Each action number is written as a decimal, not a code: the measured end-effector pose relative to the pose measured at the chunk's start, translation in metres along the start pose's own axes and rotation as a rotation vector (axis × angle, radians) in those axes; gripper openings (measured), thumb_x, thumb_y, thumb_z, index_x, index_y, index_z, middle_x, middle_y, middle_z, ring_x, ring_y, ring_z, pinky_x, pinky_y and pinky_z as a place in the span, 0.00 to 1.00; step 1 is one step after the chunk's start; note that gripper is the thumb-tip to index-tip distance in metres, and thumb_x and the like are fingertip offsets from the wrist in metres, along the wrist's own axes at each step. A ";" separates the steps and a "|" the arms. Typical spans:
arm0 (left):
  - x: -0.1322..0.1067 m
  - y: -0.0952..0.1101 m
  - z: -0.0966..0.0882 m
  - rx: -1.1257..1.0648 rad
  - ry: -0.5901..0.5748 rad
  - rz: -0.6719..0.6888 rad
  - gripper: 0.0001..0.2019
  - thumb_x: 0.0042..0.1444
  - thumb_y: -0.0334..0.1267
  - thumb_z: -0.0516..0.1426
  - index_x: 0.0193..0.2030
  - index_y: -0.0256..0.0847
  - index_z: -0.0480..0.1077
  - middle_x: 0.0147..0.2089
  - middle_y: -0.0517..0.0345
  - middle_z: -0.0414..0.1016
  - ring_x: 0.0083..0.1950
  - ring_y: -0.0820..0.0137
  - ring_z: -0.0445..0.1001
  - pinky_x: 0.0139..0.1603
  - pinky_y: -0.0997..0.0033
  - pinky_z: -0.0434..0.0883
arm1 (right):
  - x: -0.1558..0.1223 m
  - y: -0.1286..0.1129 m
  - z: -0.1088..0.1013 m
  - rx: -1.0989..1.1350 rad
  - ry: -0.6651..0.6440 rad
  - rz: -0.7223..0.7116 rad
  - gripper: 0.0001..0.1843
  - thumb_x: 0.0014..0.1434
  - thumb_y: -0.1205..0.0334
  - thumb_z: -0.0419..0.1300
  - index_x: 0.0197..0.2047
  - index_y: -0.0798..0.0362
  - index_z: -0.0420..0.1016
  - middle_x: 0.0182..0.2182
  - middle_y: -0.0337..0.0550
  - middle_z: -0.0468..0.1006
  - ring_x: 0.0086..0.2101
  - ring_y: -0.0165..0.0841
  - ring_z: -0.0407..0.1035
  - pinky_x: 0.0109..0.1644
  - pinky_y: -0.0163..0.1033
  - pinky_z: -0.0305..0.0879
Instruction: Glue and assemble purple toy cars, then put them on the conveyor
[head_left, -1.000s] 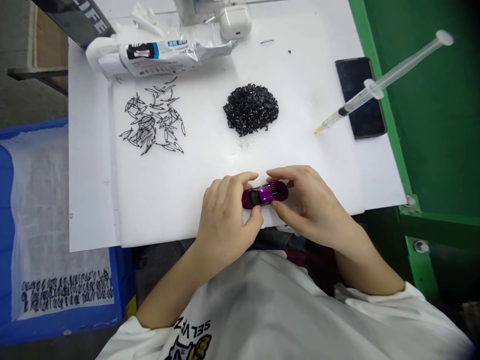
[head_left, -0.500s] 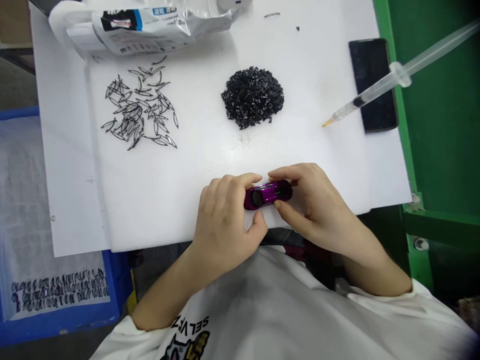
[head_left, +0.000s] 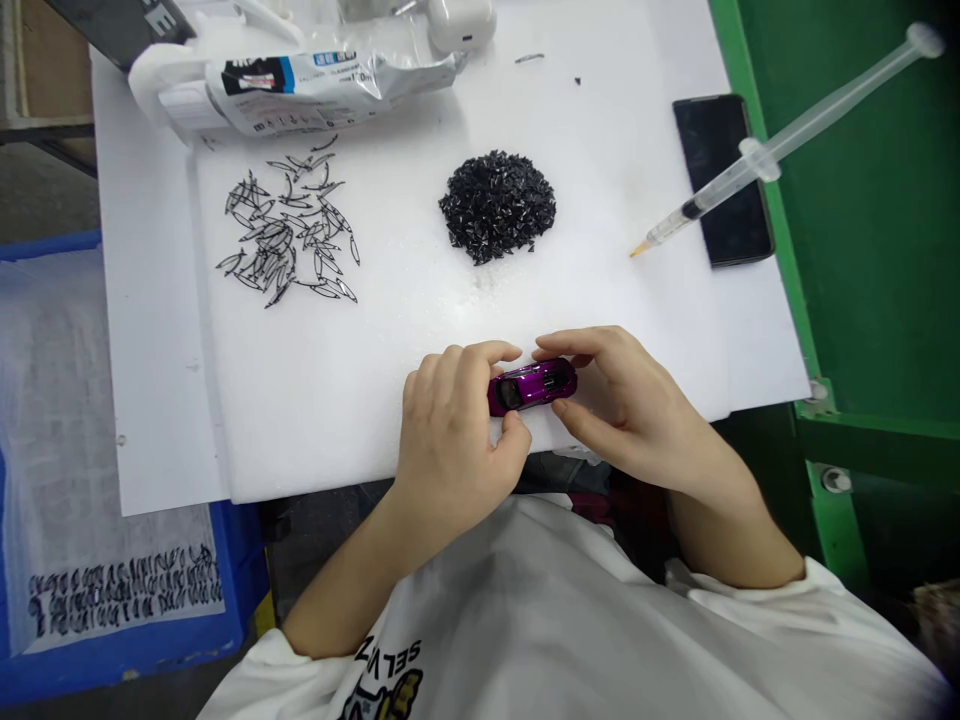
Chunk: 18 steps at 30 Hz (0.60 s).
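Note:
A small glossy purple toy car [head_left: 534, 385] lies sideways between my two hands, low over the white foam sheet [head_left: 337, 400]. My left hand [head_left: 465, 430] is closed on its left end, thumb at the near side and index finger curving over the far side. Around the right end curves my right hand [head_left: 630, 405], its thumb and fingers spread and close to the body, with small gaps showing. Beyond the car sits a pile of tiny black pieces [head_left: 497, 205]. Thin black-edged slivers [head_left: 289, 235] are scattered to the left.
A syringe [head_left: 720, 190] with an orange tip lies across a dark phone [head_left: 724, 180] at the right. A silver pouch [head_left: 330, 85] and a white case [head_left: 461, 22] stand at the back. Lower left, a blue crate [head_left: 135, 650] holds rows of small dark parts [head_left: 124, 595].
My left thumb has moved up against the car's near side. My right thumb has come slightly off it. The camera view has shifted a little.

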<state>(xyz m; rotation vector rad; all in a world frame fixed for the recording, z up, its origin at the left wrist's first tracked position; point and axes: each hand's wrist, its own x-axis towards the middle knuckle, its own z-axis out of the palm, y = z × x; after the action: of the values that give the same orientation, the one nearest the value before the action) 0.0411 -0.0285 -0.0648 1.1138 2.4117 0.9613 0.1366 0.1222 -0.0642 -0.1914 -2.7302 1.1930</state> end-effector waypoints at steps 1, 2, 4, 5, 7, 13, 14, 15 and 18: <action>0.000 0.000 0.000 -0.002 -0.004 0.001 0.20 0.48 0.26 0.53 0.48 0.44 0.60 0.44 0.59 0.69 0.45 0.66 0.66 0.48 0.60 0.62 | 0.000 0.000 -0.001 0.003 -0.002 -0.004 0.25 0.53 0.72 0.55 0.55 0.50 0.59 0.46 0.42 0.70 0.46 0.35 0.65 0.50 0.43 0.63; 0.000 -0.001 -0.001 -0.003 -0.007 0.005 0.19 0.48 0.27 0.53 0.48 0.44 0.60 0.44 0.59 0.69 0.45 0.65 0.67 0.48 0.59 0.62 | 0.000 0.001 -0.002 0.007 -0.008 -0.006 0.25 0.53 0.72 0.55 0.55 0.49 0.59 0.46 0.43 0.70 0.47 0.35 0.65 0.51 0.43 0.64; 0.001 -0.002 -0.002 -0.004 -0.011 0.014 0.19 0.49 0.27 0.53 0.49 0.44 0.60 0.45 0.58 0.69 0.46 0.65 0.67 0.48 0.59 0.63 | 0.000 0.002 -0.004 0.014 -0.023 -0.013 0.25 0.54 0.72 0.53 0.55 0.49 0.59 0.47 0.43 0.69 0.48 0.35 0.64 0.51 0.44 0.64; 0.001 -0.003 -0.002 -0.006 -0.012 0.020 0.19 0.50 0.28 0.53 0.49 0.44 0.60 0.45 0.58 0.69 0.46 0.65 0.67 0.48 0.59 0.63 | 0.000 0.002 -0.006 0.018 -0.035 -0.019 0.25 0.54 0.72 0.53 0.55 0.49 0.58 0.48 0.44 0.69 0.48 0.36 0.64 0.51 0.45 0.64; 0.001 -0.004 -0.003 -0.012 -0.013 0.030 0.19 0.50 0.29 0.54 0.49 0.44 0.59 0.44 0.58 0.70 0.46 0.65 0.67 0.48 0.60 0.63 | 0.001 0.003 -0.009 0.020 -0.062 -0.033 0.25 0.55 0.72 0.52 0.55 0.49 0.58 0.49 0.44 0.69 0.49 0.36 0.64 0.52 0.46 0.65; -0.002 -0.007 -0.005 -0.079 0.029 0.057 0.22 0.46 0.27 0.53 0.50 0.42 0.59 0.47 0.55 0.70 0.45 0.64 0.68 0.49 0.58 0.65 | 0.002 -0.001 -0.016 -0.067 -0.116 -0.056 0.23 0.56 0.68 0.55 0.55 0.52 0.59 0.47 0.45 0.70 0.48 0.36 0.64 0.51 0.46 0.66; -0.003 -0.008 -0.005 -0.100 0.048 0.052 0.22 0.46 0.27 0.52 0.49 0.42 0.59 0.47 0.55 0.70 0.45 0.65 0.68 0.48 0.58 0.66 | 0.003 -0.001 -0.017 -0.081 -0.118 -0.059 0.23 0.56 0.68 0.55 0.55 0.53 0.59 0.47 0.46 0.70 0.47 0.36 0.65 0.50 0.46 0.67; -0.003 -0.010 -0.006 -0.125 0.070 0.044 0.21 0.46 0.26 0.51 0.49 0.42 0.59 0.47 0.55 0.70 0.45 0.65 0.69 0.48 0.58 0.67 | 0.004 -0.002 -0.016 -0.096 -0.116 -0.066 0.22 0.56 0.68 0.55 0.55 0.54 0.59 0.46 0.46 0.70 0.47 0.36 0.65 0.49 0.45 0.68; -0.003 -0.015 -0.006 -0.217 0.133 0.032 0.20 0.49 0.25 0.48 0.49 0.45 0.59 0.46 0.56 0.70 0.46 0.66 0.71 0.46 0.61 0.71 | 0.008 -0.003 -0.014 -0.193 -0.087 -0.134 0.19 0.57 0.70 0.53 0.53 0.56 0.61 0.43 0.48 0.72 0.44 0.36 0.67 0.45 0.44 0.69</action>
<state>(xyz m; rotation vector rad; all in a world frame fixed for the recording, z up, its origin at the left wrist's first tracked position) 0.0317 -0.0407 -0.0703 1.0425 2.3264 1.3105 0.1318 0.1316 -0.0514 0.0229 -2.8807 0.9240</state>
